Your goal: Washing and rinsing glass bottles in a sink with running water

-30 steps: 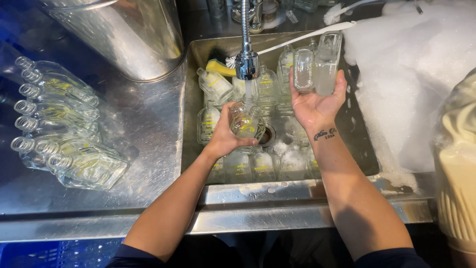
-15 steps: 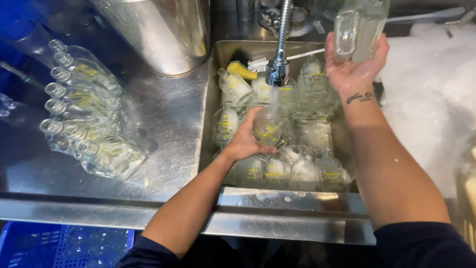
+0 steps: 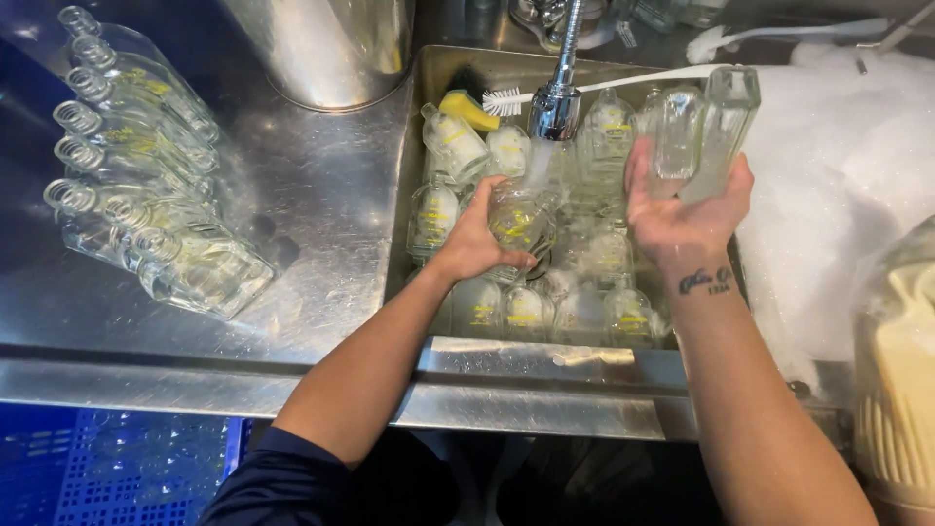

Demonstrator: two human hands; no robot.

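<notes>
My left hand grips a clear glass bottle with a yellow label under the running tap, inside the steel sink. Water streams onto that bottle. My right hand is raised over the sink's right side and holds two clear glass bottles upright side by side. Several more labelled bottles lie in the sink below both hands.
A row of washed bottles lies on the steel counter at the left. A large metal pot stands behind them. A yellow sponge and white bottle brush sit at the sink's back. Foam fills the right basin. A blue crate is below.
The view has moved closer and to the right. My right hand has come down and nearer with its two bottles. My left hand stays at the tap with its bottle.
</notes>
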